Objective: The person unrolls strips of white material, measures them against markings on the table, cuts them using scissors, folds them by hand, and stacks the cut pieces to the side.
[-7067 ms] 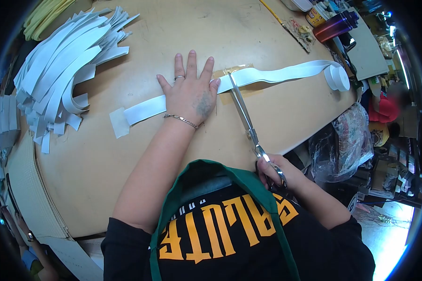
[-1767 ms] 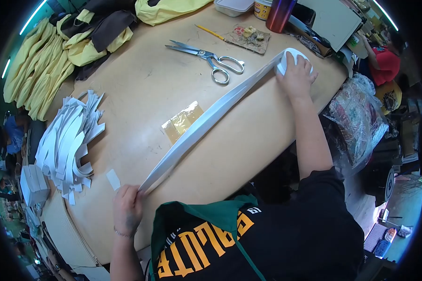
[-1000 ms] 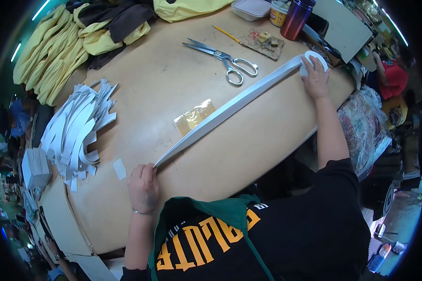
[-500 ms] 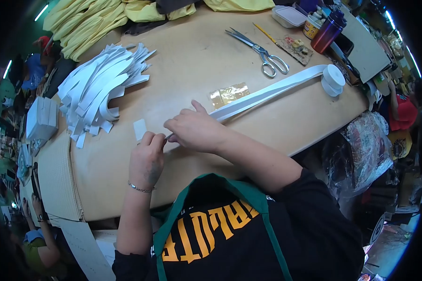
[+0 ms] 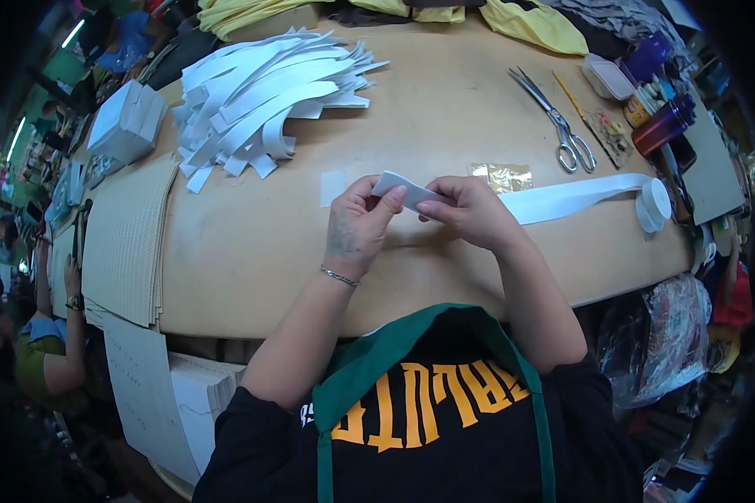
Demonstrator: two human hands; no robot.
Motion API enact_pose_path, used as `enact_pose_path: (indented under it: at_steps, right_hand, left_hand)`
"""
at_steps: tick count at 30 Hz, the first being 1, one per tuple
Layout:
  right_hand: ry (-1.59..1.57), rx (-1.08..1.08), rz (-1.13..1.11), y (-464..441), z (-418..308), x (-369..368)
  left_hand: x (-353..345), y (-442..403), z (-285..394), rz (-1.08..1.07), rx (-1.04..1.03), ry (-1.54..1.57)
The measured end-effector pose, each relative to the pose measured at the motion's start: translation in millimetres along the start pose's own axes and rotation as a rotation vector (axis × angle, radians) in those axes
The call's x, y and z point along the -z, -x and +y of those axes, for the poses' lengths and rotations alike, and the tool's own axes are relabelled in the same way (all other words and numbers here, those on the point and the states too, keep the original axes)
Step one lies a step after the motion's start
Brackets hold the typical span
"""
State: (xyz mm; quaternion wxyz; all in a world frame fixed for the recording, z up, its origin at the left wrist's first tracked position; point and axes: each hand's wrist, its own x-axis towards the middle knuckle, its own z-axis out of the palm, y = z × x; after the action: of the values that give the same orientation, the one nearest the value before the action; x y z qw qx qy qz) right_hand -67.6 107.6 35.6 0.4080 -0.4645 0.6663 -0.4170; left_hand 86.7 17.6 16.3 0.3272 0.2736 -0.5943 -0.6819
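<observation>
- Fingers of the left hand (image 5: 354, 222) are closed, thumb on top, pinching the free end of the white strip (image 5: 554, 201).
- Right hand (image 5: 478, 210) has thumb and fingers closed on the same end, just beside the left, and covers part of the strip; the rest runs right across the table (image 5: 428, 289) to its roll (image 5: 653, 206).
- Plastic tub (image 5: 609, 78) sits at the far right of the table, its contents unclear.
- Yellow-labelled pot (image 5: 636, 109) stands beside it with small things in its top, too small to tell.
- Purple container (image 5: 648, 55) is just behind; what it holds is hidden.
- Clear plastic bag (image 5: 658, 339), beyond the table's right edge, has patterned stuff inside.
- Bottle (image 5: 664, 122), red and purple, leans near the pot.
- Cardboard sheets (image 5: 126, 243) lie stacked at the left, with a white block-shaped stack (image 5: 126, 122) beyond them.
- Cut white strips (image 5: 264, 101) are heaped beyond the left hand.
- Pale patch (image 5: 333, 189) is on the table near that hand.
- Gold tape (image 5: 503, 176) lies right beside the strip.
- Scissors (image 5: 565, 141), blades slightly apart, lie beyond the strip.
- Yellow pencil (image 5: 569, 95) is right of them, by a small stained board (image 5: 610, 138).
</observation>
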Motion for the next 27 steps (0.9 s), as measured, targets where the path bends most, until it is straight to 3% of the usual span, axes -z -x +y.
enact_pose_path:
  at_steps: [14, 17, 20, 23, 27]
  right_hand:
    - [0.003, 0.095, 0.089, 4.6, 1.2, -5.6]
    - [0.159, 0.117, 0.073, 2.2, 12.1, -7.5]
    - [0.614, 0.169, -0.005, 6.0, 0.9, -7.1]
    - [0.668, 0.194, -0.005, 16.4, 1.0, -18.3]
    - [0.750, 0.098, -0.096, 23.6, -2.7, -7.4]
  left_hand:
    - [-6.0, 1.2, -0.2, 0.024, 0.001, 0.004]
    - [-0.2, 3.7, -1.6, 0.022, -0.099, -0.195]
    - [16.7, 11.2, 1.6, -0.168, -0.092, -0.493]
    - [28.7, 17.5, -10.7, -0.260, -0.303, -0.629]
    - [37.3, 20.3, -21.5, -0.135, -0.338, -0.630]
